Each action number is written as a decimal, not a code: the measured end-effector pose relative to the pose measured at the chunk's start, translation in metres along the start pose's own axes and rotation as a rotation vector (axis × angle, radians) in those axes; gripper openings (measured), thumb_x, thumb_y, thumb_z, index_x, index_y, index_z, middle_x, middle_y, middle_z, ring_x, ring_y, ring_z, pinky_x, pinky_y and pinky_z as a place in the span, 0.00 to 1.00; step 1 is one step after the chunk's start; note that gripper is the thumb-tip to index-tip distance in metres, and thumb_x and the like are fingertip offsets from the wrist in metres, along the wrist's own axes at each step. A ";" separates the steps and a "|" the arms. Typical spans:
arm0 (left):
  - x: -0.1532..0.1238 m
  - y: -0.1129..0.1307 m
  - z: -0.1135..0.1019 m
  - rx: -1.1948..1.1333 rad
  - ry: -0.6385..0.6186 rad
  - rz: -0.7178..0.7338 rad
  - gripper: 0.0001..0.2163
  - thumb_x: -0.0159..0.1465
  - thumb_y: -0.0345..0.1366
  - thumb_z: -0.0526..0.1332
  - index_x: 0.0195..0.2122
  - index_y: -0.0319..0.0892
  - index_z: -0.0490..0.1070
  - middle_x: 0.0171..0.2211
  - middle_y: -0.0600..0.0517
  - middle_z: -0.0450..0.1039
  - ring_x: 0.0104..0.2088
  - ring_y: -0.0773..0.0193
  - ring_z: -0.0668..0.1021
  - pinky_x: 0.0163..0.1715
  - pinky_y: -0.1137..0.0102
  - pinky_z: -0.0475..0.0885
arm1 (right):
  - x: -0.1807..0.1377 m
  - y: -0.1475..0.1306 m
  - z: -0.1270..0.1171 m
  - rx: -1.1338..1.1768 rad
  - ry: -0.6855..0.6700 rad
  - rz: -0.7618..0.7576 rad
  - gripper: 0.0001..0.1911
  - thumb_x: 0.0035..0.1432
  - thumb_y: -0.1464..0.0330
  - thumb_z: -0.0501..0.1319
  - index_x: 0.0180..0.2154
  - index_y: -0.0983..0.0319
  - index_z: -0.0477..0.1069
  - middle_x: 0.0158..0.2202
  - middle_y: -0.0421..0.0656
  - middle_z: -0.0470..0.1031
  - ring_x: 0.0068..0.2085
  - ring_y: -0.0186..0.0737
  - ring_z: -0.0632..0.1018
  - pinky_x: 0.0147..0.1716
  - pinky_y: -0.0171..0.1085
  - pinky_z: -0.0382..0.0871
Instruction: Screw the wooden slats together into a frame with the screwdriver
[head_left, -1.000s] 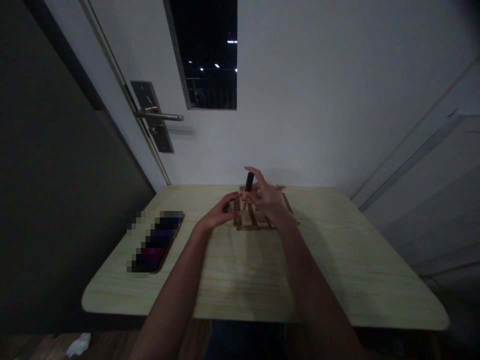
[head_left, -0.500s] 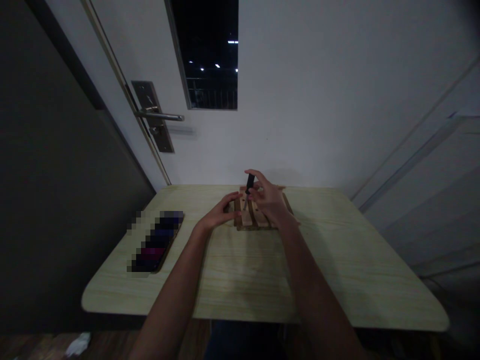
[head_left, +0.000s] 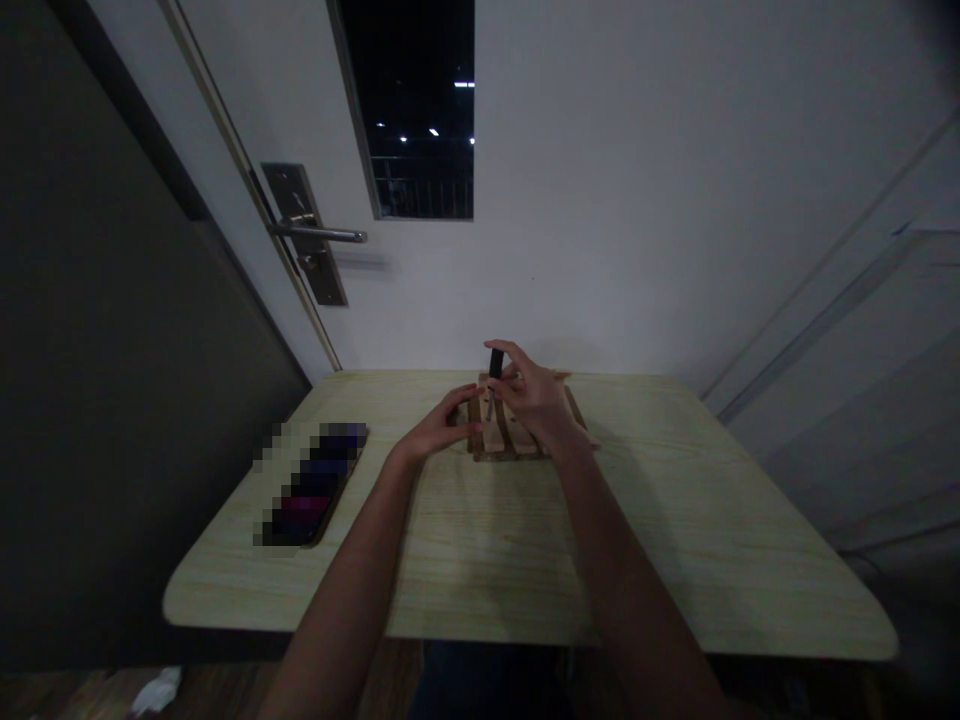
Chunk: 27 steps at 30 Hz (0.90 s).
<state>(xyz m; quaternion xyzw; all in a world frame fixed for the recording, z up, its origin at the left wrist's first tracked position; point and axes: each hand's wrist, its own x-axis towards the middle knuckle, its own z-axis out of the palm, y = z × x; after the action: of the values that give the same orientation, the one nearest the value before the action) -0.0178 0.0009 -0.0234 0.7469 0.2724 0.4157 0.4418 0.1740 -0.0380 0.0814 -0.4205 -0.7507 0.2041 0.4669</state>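
A small slatted wooden rack (head_left: 497,437) lies near the far edge of the pale wooden table (head_left: 480,560). My right hand (head_left: 534,398) is over it, fingers pinched round the black handle of a small screwdriver (head_left: 494,370), which stands nearly upright with its tip down on the rack. My left hand (head_left: 439,427) rests at the rack's left edge, fingers curled against the wood and steadying it. The right part of the rack is hidden under my right hand.
A dark phone (head_left: 313,483) lies on the table's left side, its screen blurred out. Behind the table rise a white wall, a dark window (head_left: 417,105) and a door with a metal lever handle (head_left: 319,234). Crumpled white paper (head_left: 159,688) lies on the floor.
My right fingers have shifted round the screwdriver handle, which has tipped from leaning right to nearly upright. The left hand and the rack have stayed put.
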 end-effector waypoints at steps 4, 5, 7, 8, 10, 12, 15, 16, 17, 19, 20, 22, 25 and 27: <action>0.000 0.003 0.000 0.008 0.008 0.003 0.27 0.55 0.37 0.65 0.56 0.51 0.62 0.62 0.49 0.54 0.63 0.52 0.56 0.63 0.55 0.49 | -0.001 0.001 0.000 0.011 -0.010 0.014 0.24 0.54 0.70 0.58 0.53 0.57 0.63 0.33 0.42 0.72 0.30 0.36 0.74 0.30 0.36 0.68; 0.000 0.003 0.000 0.010 0.007 0.004 0.27 0.55 0.37 0.65 0.56 0.51 0.62 0.62 0.49 0.54 0.63 0.52 0.57 0.62 0.55 0.49 | -0.002 0.002 0.000 0.017 -0.015 0.021 0.24 0.54 0.70 0.58 0.54 0.57 0.62 0.34 0.43 0.73 0.30 0.36 0.74 0.30 0.36 0.68; -0.001 0.004 0.000 0.015 -0.001 0.002 0.27 0.56 0.37 0.65 0.56 0.51 0.62 0.62 0.49 0.54 0.63 0.53 0.56 0.62 0.55 0.49 | -0.003 0.003 0.000 0.017 -0.022 0.035 0.25 0.55 0.69 0.56 0.55 0.58 0.60 0.34 0.43 0.74 0.29 0.36 0.75 0.29 0.36 0.68; -0.001 0.003 0.000 0.016 -0.005 0.002 0.26 0.56 0.37 0.65 0.57 0.51 0.61 0.62 0.49 0.54 0.63 0.53 0.56 0.62 0.55 0.49 | -0.003 0.004 0.000 0.015 -0.025 0.040 0.25 0.56 0.69 0.55 0.56 0.58 0.59 0.33 0.43 0.74 0.29 0.36 0.74 0.29 0.36 0.68; -0.001 0.003 0.000 0.013 -0.009 0.004 0.26 0.56 0.37 0.65 0.56 0.51 0.61 0.62 0.49 0.54 0.63 0.54 0.56 0.62 0.55 0.50 | -0.004 0.004 -0.001 0.012 -0.034 0.050 0.25 0.56 0.69 0.55 0.57 0.58 0.58 0.30 0.41 0.74 0.28 0.36 0.74 0.28 0.35 0.68; -0.001 0.002 0.000 0.007 -0.003 0.005 0.27 0.56 0.37 0.65 0.56 0.50 0.61 0.62 0.49 0.54 0.63 0.54 0.56 0.62 0.55 0.50 | -0.004 0.004 -0.001 0.020 -0.041 0.057 0.25 0.56 0.69 0.55 0.57 0.57 0.58 0.30 0.41 0.74 0.28 0.35 0.74 0.28 0.34 0.68; -0.001 0.002 0.000 0.000 0.013 0.000 0.27 0.55 0.37 0.65 0.56 0.50 0.62 0.62 0.49 0.54 0.62 0.54 0.57 0.62 0.57 0.50 | -0.004 0.002 -0.001 0.024 -0.023 0.067 0.24 0.55 0.67 0.57 0.55 0.56 0.60 0.29 0.39 0.73 0.28 0.35 0.75 0.28 0.33 0.68; -0.001 0.002 0.000 -0.003 0.016 -0.001 0.27 0.55 0.37 0.65 0.56 0.50 0.62 0.62 0.49 0.55 0.62 0.54 0.57 0.62 0.57 0.50 | -0.005 0.001 -0.001 0.024 -0.007 0.072 0.24 0.55 0.66 0.58 0.54 0.57 0.61 0.28 0.39 0.72 0.28 0.35 0.75 0.28 0.33 0.68; -0.001 0.003 0.000 -0.007 0.016 -0.002 0.27 0.55 0.37 0.65 0.56 0.50 0.62 0.62 0.49 0.55 0.62 0.54 0.58 0.62 0.58 0.50 | -0.005 0.000 -0.001 0.026 0.006 0.073 0.24 0.54 0.66 0.58 0.54 0.57 0.61 0.27 0.38 0.72 0.28 0.35 0.75 0.28 0.33 0.68; -0.001 0.004 0.000 -0.016 0.010 -0.009 0.27 0.55 0.37 0.66 0.57 0.50 0.62 0.62 0.49 0.55 0.62 0.54 0.58 0.62 0.58 0.50 | -0.005 -0.002 -0.001 0.032 0.016 0.063 0.26 0.54 0.66 0.59 0.55 0.57 0.60 0.25 0.38 0.71 0.28 0.35 0.74 0.27 0.33 0.68; -0.001 0.005 0.000 -0.021 0.008 -0.012 0.27 0.55 0.37 0.66 0.57 0.50 0.62 0.62 0.49 0.55 0.62 0.54 0.58 0.62 0.57 0.50 | -0.005 -0.003 -0.001 0.033 0.013 0.055 0.26 0.55 0.67 0.58 0.56 0.57 0.60 0.25 0.37 0.71 0.28 0.35 0.74 0.28 0.33 0.68; -0.001 0.005 0.000 -0.024 -0.001 -0.020 0.28 0.55 0.37 0.65 0.57 0.51 0.61 0.62 0.49 0.54 0.62 0.54 0.58 0.62 0.57 0.49 | -0.005 -0.005 -0.002 0.031 0.004 0.047 0.25 0.55 0.67 0.59 0.55 0.56 0.62 0.25 0.38 0.71 0.28 0.35 0.74 0.29 0.34 0.69; -0.001 0.004 0.000 -0.021 -0.008 -0.019 0.27 0.56 0.37 0.65 0.57 0.51 0.61 0.62 0.50 0.53 0.63 0.54 0.57 0.62 0.56 0.49 | -0.004 -0.006 -0.001 0.046 0.003 0.053 0.23 0.55 0.66 0.59 0.53 0.55 0.64 0.27 0.39 0.72 0.30 0.37 0.75 0.31 0.36 0.71; -0.001 0.004 0.000 -0.018 -0.011 -0.013 0.27 0.56 0.37 0.65 0.57 0.51 0.61 0.62 0.50 0.53 0.63 0.54 0.56 0.63 0.56 0.49 | -0.004 -0.004 0.000 0.067 0.005 0.061 0.24 0.55 0.66 0.58 0.54 0.55 0.63 0.30 0.41 0.73 0.30 0.37 0.75 0.31 0.37 0.72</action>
<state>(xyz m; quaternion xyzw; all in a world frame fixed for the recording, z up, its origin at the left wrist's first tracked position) -0.0186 -0.0015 -0.0204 0.7433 0.2710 0.4113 0.4527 0.1732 -0.0437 0.0827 -0.4276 -0.7291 0.2424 0.4762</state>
